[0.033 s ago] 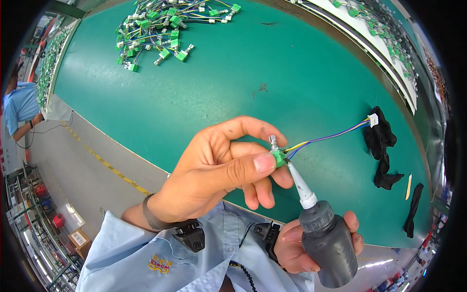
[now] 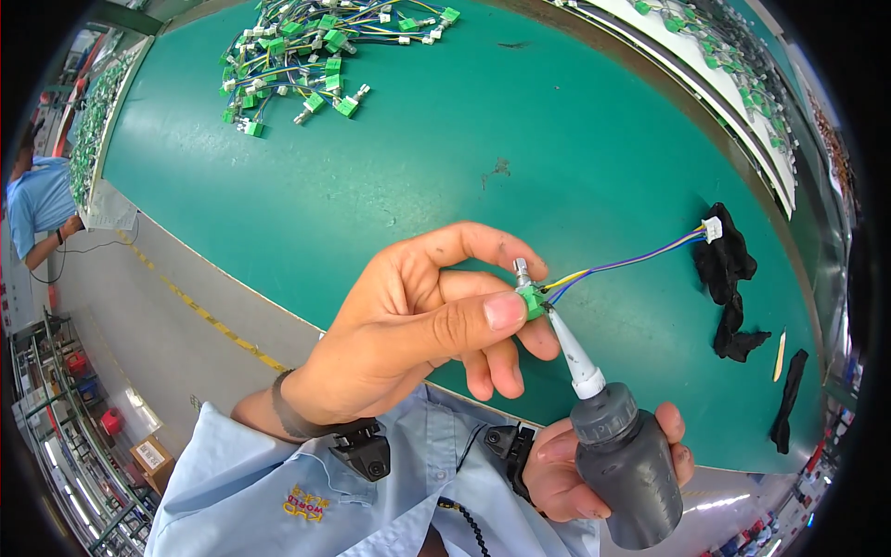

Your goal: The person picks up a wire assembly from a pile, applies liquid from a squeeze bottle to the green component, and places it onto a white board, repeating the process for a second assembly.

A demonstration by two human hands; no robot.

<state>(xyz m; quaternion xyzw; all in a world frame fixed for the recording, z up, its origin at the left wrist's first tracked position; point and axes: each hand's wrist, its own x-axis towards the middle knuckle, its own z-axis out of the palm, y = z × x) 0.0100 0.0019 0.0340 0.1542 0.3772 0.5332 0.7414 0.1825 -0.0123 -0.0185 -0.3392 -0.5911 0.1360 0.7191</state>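
Observation:
Between the thumb and fingers of my left hand [image 2: 422,325] is a small green potentiometer [image 2: 533,299] with a metal shaft pointing up. Its yellow, blue and purple wires [image 2: 622,263] stretch right to a white plug [image 2: 712,229], which is over a black cloth. My right hand [image 2: 561,469] is wrapped round a dark squeeze bottle [image 2: 631,473], tilted up to the left. The bottle's pale tapered nozzle [image 2: 575,357] meets the potentiometer where the wires join it. Dark residue marks that spot and the nozzle; whether fluid is flowing I cannot tell.
A heap of wired green potentiometers [image 2: 325,56] lies at the far left of the green table [image 2: 371,176]. Black cloth pieces [image 2: 729,269] and a thin pale stick [image 2: 779,356] are at the right. A white tray [image 2: 705,84] holds more parts. Another person [image 2: 42,204] stands far left.

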